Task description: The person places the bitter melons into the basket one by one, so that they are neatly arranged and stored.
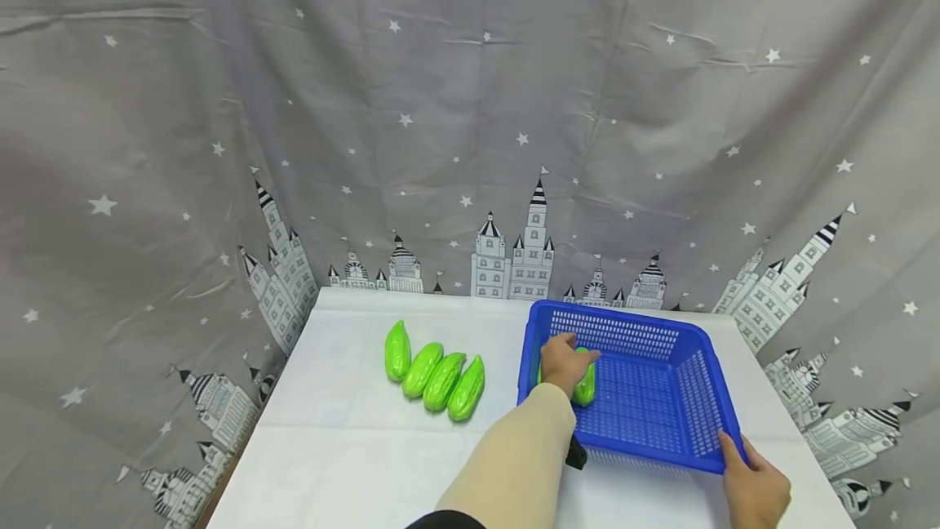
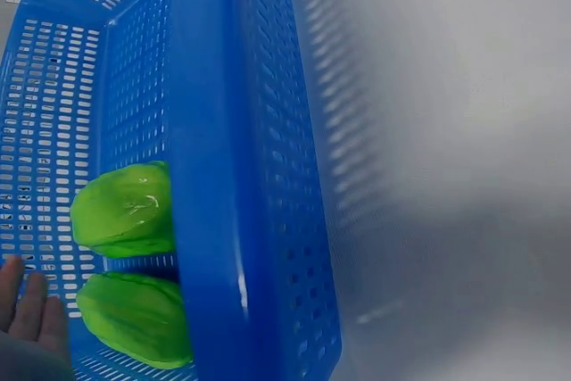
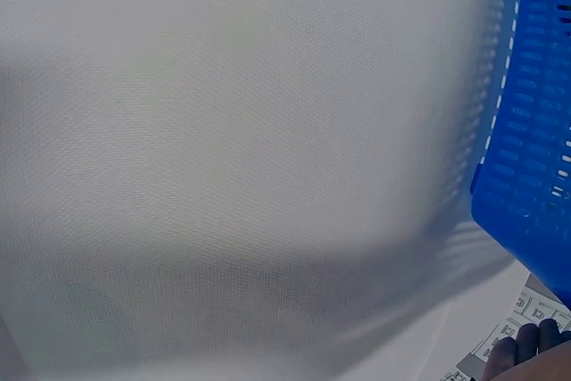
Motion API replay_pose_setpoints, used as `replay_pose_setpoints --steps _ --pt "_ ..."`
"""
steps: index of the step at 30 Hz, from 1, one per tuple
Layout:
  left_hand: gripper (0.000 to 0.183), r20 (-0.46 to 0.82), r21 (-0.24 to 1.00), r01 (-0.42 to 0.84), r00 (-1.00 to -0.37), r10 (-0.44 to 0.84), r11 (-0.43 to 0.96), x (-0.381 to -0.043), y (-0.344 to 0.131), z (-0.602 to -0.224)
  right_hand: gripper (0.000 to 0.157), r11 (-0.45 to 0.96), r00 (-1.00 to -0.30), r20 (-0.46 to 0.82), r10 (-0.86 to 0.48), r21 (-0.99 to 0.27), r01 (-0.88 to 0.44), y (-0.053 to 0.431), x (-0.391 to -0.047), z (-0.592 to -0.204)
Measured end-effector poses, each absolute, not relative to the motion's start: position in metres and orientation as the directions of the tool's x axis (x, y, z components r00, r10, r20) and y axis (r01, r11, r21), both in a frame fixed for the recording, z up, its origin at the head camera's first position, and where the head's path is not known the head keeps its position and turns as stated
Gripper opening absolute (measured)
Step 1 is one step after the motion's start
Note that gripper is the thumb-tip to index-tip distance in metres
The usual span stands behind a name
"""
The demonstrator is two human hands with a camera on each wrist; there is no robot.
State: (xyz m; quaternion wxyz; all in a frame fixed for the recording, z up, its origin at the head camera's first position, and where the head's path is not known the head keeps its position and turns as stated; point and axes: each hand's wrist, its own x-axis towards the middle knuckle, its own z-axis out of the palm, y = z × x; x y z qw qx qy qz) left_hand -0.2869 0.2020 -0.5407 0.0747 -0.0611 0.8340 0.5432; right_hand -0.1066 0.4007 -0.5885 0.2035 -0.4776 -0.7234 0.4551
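Note:
A blue plastic basket (image 1: 633, 449) with slotted walls sits on the right of the white table. My left hand (image 1: 564, 362) reaches over its left part, above two glossy green bitter melons. One bitter melon (image 1: 585, 386) shows beside the thumb; the other is mostly hidden under the hand. In the left wrist view, both the upper melon (image 2: 125, 211) and the lower melon (image 2: 138, 320) lie inside, apart from the extended fingers (image 2: 31, 305). My right hand (image 1: 758, 486) grips the basket's front right corner, thumb over the rim.
Several more bitter melons (image 1: 442, 382) lie in a slanted row on the white table (image 1: 352, 464), left of the basket. Behind the table hangs a grey curtain (image 1: 441, 104) printed with stars and castles.

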Motion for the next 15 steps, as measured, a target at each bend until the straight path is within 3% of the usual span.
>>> replay_pose_setpoints --steps 6,15 --pt "0.061 -0.141 0.932 -0.128 -0.99 0.014 0.34 -0.287 0.196 -0.538 0.059 0.109 -0.451 -0.16 0.878 -0.851 0.513 0.395 -0.107 -0.588" --pt "0.062 -0.02 0.934 -0.013 -1.0 0.017 0.356 -0.304 0.165 -0.521 0.059 0.131 -0.452 -0.133 0.882 -0.852 0.507 0.397 -0.102 -0.587"
